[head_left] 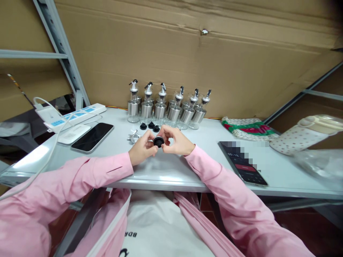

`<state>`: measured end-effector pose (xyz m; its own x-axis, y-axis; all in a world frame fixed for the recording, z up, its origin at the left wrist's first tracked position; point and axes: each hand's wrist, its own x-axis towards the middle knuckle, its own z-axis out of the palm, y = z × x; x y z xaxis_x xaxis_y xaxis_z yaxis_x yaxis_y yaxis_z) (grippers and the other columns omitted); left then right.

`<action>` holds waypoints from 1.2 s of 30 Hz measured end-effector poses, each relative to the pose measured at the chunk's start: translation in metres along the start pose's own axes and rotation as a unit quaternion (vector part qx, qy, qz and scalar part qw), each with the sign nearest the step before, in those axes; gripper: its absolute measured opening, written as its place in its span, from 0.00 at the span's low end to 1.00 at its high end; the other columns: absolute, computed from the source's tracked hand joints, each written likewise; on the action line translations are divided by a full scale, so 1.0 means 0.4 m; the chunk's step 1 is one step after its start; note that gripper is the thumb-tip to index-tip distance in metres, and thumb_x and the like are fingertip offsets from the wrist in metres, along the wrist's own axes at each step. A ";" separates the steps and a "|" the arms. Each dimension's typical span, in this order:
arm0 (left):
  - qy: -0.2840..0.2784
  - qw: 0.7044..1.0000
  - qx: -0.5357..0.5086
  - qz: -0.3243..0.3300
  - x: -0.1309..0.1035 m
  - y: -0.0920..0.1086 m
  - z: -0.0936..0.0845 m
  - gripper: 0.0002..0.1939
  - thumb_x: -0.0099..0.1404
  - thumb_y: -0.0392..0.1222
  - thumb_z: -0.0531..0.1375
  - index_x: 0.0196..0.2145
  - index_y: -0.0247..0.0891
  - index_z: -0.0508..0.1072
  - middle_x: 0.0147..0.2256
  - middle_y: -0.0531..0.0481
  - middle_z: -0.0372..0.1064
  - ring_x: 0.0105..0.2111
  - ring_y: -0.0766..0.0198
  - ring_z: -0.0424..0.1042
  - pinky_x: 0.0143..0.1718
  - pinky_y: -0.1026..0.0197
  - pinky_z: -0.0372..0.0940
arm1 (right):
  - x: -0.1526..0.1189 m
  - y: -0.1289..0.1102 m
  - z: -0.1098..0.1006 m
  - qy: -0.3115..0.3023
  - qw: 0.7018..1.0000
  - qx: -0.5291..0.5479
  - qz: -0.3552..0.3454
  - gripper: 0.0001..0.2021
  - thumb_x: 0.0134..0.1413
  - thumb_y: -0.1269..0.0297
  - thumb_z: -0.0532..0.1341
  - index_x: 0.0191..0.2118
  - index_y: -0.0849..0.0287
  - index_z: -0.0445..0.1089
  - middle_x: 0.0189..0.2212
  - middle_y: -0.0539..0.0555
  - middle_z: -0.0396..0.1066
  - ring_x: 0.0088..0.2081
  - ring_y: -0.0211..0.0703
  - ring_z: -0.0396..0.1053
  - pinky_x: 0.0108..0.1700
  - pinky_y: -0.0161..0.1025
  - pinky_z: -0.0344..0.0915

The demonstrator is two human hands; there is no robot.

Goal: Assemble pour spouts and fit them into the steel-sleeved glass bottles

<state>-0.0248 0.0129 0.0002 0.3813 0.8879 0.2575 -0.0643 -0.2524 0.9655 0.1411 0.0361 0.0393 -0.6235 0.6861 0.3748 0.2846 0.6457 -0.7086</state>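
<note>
Between both hands, above the grey table (171, 171), is a small round black stopper (158, 141). My left hand (144, 147) pinches its left side, and my right hand (175, 140) grips its right side. Just behind my hands lie several more black stoppers (143, 126). Silvery spout pieces (134, 136) rest by the fingers of my left hand, partly hidden by it. Farther back stand several glass bottles with steel sleeves (147, 111), the front ones topped with silver and black spouts.
At left are a white power strip (80, 115) with cables, a white flat box (73, 134) and a phone (93, 137). On the right lie another phone (242, 164), a patterned cloth (248, 129) and a dotted flask (297, 137). Cardboard (166, 53) backs the table.
</note>
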 end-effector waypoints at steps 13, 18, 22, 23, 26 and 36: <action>0.013 0.998 0.051 -0.024 -0.006 0.017 0.010 0.13 0.48 0.39 0.57 0.27 0.38 0.53 0.24 0.60 0.57 0.14 0.79 0.56 0.13 0.74 0.48 | 0.001 -0.005 0.004 -0.006 0.999 0.022 0.024 0.09 0.31 0.70 0.58 0.24 0.59 0.57 0.15 0.41 0.50 0.19 0.28 0.45 0.22 0.29 0.45; 0.015 0.998 0.067 0.012 -0.008 0.013 0.012 0.11 0.48 0.37 0.56 0.26 0.38 0.54 0.23 0.60 0.57 0.18 0.77 0.59 0.18 0.73 0.51 | 0.002 -0.005 0.006 -0.005 0.999 0.023 0.027 0.09 0.31 0.70 0.58 0.24 0.59 0.57 0.15 0.40 0.49 0.19 0.28 0.45 0.22 0.29 0.44; 0.014 0.997 0.080 0.004 -0.010 0.011 0.012 0.11 0.50 0.37 0.55 0.28 0.38 0.53 0.22 0.61 0.56 0.13 0.78 0.55 0.14 0.73 0.48 | 0.002 -0.004 0.007 0.005 1.000 0.019 0.021 0.09 0.31 0.70 0.59 0.24 0.60 0.57 0.15 0.40 0.50 0.19 0.27 0.45 0.22 0.29 0.44; 0.011 0.997 0.081 0.000 -0.010 0.009 0.011 0.11 0.50 0.37 0.55 0.28 0.38 0.53 0.23 0.61 0.57 0.12 0.78 0.56 0.14 0.73 0.49 | 0.002 -0.003 0.007 0.008 1.000 0.018 0.019 0.09 0.31 0.71 0.59 0.24 0.60 0.57 0.15 0.40 0.49 0.19 0.27 0.45 0.22 0.29 0.44; 0.010 0.997 0.071 0.024 -0.006 -0.006 0.004 0.11 0.52 0.37 0.56 0.30 0.39 0.53 0.27 0.59 0.59 0.16 0.76 0.63 0.18 0.71 0.58 | 0.004 0.003 0.003 0.014 1.000 0.015 0.009 0.10 0.32 0.72 0.60 0.25 0.60 0.58 0.15 0.40 0.50 0.19 0.27 0.46 0.21 0.28 0.46; 0.019 0.988 0.018 0.151 0.010 -0.022 -0.001 0.13 0.61 0.40 0.56 0.42 0.41 0.56 0.42 0.50 0.59 0.35 0.70 0.70 0.39 0.63 0.65 | 0.010 0.020 -0.020 0.069 0.993 0.083 -0.047 0.10 0.38 0.67 0.65 0.26 0.61 0.62 0.34 0.53 0.67 0.32 0.35 0.66 0.27 0.31 0.62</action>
<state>-0.0232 0.0187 -0.0071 0.3142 0.7837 0.5358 -0.1371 -0.5210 0.8425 0.1468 0.0467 0.0399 -0.5326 0.6722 0.5143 0.0988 0.6528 -0.7510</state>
